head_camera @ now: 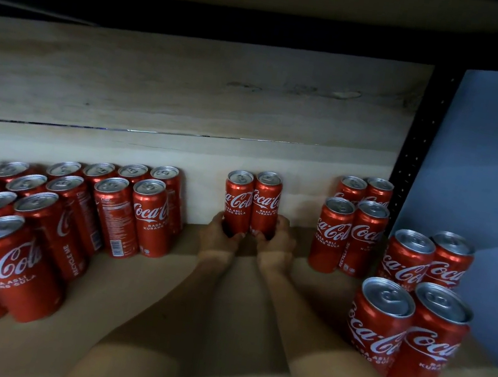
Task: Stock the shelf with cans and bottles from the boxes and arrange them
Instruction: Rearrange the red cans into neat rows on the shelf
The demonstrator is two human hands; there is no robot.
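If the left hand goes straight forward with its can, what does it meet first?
Probably the pale back wall. The left hand grips the left can, already close to that wall; nothing shows between them, though depth is unclear.

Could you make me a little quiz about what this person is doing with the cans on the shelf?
1. True or false: each hand holds one can.
2. Where do the two held cans stand? A) middle, near the back wall B) on the blue panel C) in a box
3. Which side has the bigger group of cans?

Key:
1. True: left hand grips left can, right hand grips right can.
2. A
3. The left group, not the right group.
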